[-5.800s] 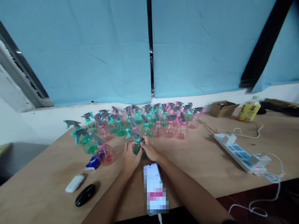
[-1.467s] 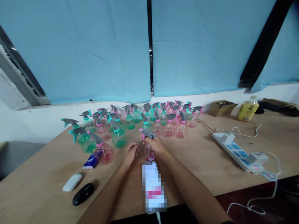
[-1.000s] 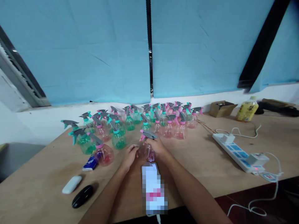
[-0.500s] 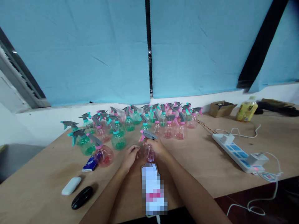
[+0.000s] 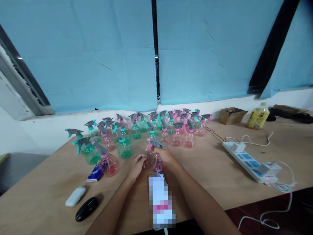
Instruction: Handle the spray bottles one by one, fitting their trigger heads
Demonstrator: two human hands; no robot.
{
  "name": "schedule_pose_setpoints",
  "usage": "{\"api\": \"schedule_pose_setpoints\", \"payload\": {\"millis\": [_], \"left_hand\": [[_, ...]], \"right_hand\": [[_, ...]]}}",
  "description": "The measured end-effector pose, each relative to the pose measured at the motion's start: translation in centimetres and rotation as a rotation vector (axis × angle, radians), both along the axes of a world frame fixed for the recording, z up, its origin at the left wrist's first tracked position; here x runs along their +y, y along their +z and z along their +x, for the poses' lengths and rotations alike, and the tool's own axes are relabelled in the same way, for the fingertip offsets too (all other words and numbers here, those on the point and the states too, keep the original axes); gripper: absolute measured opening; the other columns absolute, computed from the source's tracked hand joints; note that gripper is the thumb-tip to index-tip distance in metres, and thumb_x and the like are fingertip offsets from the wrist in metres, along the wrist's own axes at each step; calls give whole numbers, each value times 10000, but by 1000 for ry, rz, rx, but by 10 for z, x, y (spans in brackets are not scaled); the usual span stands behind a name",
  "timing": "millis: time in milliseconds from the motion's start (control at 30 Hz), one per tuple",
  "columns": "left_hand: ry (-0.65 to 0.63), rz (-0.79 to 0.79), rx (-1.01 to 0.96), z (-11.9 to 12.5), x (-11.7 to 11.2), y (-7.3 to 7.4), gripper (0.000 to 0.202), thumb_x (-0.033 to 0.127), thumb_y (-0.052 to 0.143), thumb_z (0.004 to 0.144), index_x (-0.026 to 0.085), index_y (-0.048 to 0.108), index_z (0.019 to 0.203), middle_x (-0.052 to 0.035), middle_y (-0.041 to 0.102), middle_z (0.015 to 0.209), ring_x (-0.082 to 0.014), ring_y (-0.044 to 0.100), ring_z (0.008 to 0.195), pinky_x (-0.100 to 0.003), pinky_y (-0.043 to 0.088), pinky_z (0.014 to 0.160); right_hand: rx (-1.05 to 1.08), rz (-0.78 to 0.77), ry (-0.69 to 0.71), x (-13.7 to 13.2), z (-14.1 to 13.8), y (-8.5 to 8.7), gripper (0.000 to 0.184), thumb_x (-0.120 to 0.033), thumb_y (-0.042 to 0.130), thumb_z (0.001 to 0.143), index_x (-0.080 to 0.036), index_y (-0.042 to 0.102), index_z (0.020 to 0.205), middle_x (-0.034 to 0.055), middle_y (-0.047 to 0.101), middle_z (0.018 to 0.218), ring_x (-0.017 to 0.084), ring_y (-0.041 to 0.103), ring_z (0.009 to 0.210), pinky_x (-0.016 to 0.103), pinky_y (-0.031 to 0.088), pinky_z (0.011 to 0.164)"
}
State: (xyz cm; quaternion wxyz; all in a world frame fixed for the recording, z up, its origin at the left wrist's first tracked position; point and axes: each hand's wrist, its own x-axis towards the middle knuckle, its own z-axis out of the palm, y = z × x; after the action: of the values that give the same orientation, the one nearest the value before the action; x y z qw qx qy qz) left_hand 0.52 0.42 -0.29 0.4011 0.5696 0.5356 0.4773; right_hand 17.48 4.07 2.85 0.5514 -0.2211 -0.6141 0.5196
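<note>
A small clear pink spray bottle (image 5: 155, 160) with a grey trigger head stands on the wooden table (image 5: 207, 166) just beyond a phone (image 5: 160, 199). My right hand (image 5: 165, 154) is wrapped round the bottle's neck, below the trigger head. My left hand (image 5: 137, 165) is curled against the bottle's left side, fingers bent on its body. Behind them stand several more spray bottles (image 5: 151, 125), green and pink, in loose rows up to the wall.
A pink bottle (image 5: 109, 163) and green bottles (image 5: 123, 147) stand to the left. Nearer lie a blue packet (image 5: 94, 174), a white case (image 5: 75, 196) and a black case (image 5: 86, 209). A power strip (image 5: 249, 158) with cables, a cardboard box (image 5: 231, 115) and a yellow drink bottle (image 5: 258, 117) are right.
Earlier both hands held a green bottle, which now stands in the group at left. Since then they hold the pink bottle, with only slight shifts in the last second.
</note>
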Motion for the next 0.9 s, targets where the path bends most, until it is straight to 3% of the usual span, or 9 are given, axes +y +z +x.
{"api": "schedule_pose_setpoints", "payload": {"millis": [167, 433, 600, 767, 900], "left_hand": [[8, -10, 17, -1, 0, 1, 274, 452, 574, 795, 188, 651, 787, 34, 603, 652, -107, 509, 509, -235, 359, 550], [13, -11, -4, 0, 0, 0, 252, 431, 592, 772, 183, 641, 772, 27, 608, 640, -105, 491, 492, -235, 358, 536], [7, -10, 17, -2, 1, -1, 262, 429, 592, 782, 174, 655, 799, 23, 607, 649, -105, 495, 500, -235, 360, 543], [-5, 6, 8, -2, 1, -1, 260, 424, 583, 787, 174, 655, 807, 25, 610, 667, -102, 501, 508, -236, 366, 552], [4, 7, 3, 0, -2, 2, 253, 424, 588, 763, 178, 646, 773, 26, 605, 642, -107, 495, 492, -242, 361, 541]], "right_hand": [[0, 9, 25, -4, -1, 5, 177, -155, 515, 640, -197, 683, 681, -7, 645, 660, 150, 574, 648, 259, 438, 639], [-8, 26, -11, 3, -2, -3, 301, -178, 535, 663, -219, 735, 885, -7, 690, 721, 160, 596, 684, 272, 467, 691], [-38, -34, -38, 4, -5, -7, 227, -157, 546, 647, -194, 723, 785, -13, 655, 666, 134, 543, 604, 239, 411, 583], [9, -4, -1, -2, -5, 0, 179, -145, 522, 649, -186, 693, 684, -12, 629, 636, 128, 532, 601, 241, 402, 581], [-34, 3, -93, 0, -8, -3, 180, -149, 543, 675, -198, 706, 731, -25, 626, 625, 126, 515, 590, 243, 421, 601]]}}
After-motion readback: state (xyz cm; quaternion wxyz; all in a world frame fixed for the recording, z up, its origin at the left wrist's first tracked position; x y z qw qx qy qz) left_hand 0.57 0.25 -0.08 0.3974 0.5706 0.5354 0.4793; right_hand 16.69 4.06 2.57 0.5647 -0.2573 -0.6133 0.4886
